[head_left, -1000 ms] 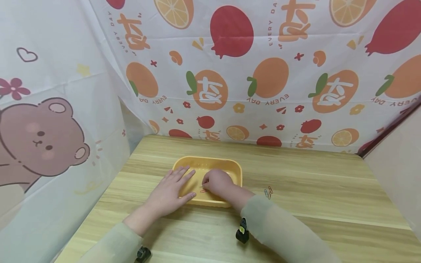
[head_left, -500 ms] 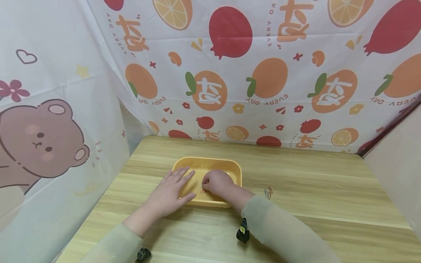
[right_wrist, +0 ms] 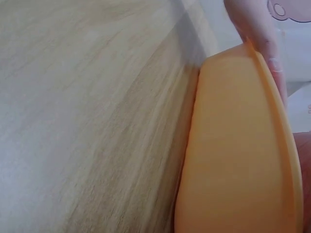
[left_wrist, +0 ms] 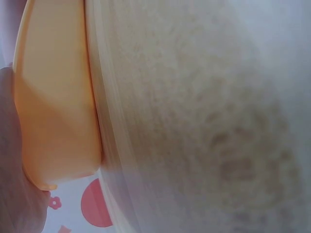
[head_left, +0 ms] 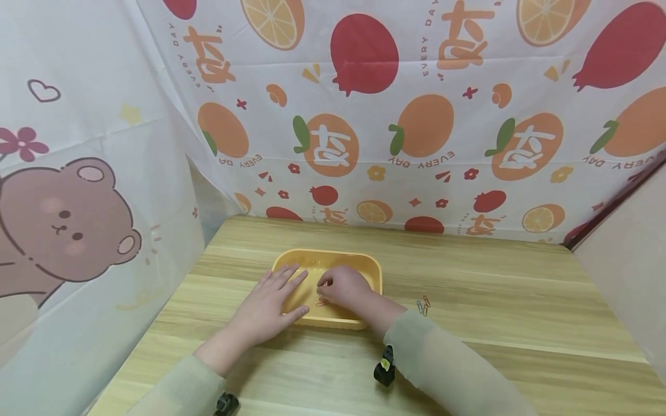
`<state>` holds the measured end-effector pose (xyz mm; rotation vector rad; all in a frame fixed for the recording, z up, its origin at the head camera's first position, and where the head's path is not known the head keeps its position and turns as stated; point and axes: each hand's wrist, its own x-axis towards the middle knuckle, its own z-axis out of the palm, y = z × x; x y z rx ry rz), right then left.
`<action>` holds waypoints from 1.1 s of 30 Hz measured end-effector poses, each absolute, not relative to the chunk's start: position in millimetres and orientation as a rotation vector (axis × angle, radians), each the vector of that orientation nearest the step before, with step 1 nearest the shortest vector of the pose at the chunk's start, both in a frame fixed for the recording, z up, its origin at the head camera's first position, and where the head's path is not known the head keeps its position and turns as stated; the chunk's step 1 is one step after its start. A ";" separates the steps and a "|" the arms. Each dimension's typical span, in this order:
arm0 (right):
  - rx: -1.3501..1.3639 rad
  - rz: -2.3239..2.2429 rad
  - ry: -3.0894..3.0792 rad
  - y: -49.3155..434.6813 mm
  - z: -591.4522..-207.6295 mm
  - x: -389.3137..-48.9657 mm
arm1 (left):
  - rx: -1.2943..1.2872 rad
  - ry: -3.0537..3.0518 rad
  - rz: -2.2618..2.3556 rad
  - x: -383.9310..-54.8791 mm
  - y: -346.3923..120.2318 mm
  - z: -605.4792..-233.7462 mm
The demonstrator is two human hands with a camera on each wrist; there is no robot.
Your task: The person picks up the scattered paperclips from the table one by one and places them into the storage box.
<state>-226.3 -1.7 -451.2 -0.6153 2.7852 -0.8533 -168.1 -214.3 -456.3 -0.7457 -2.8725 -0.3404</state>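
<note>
In the head view a yellow tray (head_left: 372,320) lies on the wooden table. My left hand (head_left: 264,306) is spread over its left end, fingers straight, thumb along the front rim. Inside the tray my right hand (head_left: 347,289) has its thumb and index finger pinched together, with a bit of red showing between them, apparently a paper clip. Just below those fingertips, a few small reddish paper clips (head_left: 321,302) lie on the tray floor. Both wrist views show the outer wall of the tray (left_wrist: 58,97), and its rim hides the right fingertips from the right wrist view.
Right of the tray, a small group of loose paper clips (head_left: 425,306), red and blue, lies on the wooden table (head_left: 520,300). A fruit-print cloth (head_left: 374,144) hangs behind the table, and a bear-print cloth (head_left: 67,219) hangs along the left side.
My right hand's pinched fingertips have lifted slightly from the tray floor, showing more of the reddish clips beneath. The left hand stays in place on the tray.
</note>
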 end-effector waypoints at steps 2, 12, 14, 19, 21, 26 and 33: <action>-0.613 -0.886 2.782 -0.1 -449.7 -226.3 | -0.747 -2.873 -0.338 -168.1 -214.0 -455.7; -0.569 -1.159 2.753 12.1 -431.5 -222.7 | -0.742 -2.866 -0.324 -167.3 -213.1 -453.1; -0.545 -1.209 2.754 16.8 -426.7 -220.5 | -0.741 -2.867 -0.328 -167.0 -213.0 -453.3; -0.447 -1.365 2.734 31.8 -420.5 -215.5 | -0.738 -2.866 -0.344 -166.5 -212.9 -454.2; -0.403 -1.398 2.735 38.1 -420.6 -214.0 | -0.736 -2.868 -0.346 -166.3 -213.2 -455.0; -0.260 -1.444 2.737 56.6 -421.0 -210.6 | -0.732 -2.875 -0.341 -166.9 -213.9 -456.7; -0.152 -1.481 2.784 92.3 -424.8 -207.2 | -0.735 -2.872 -0.342 -168.0 -214.2 -458.1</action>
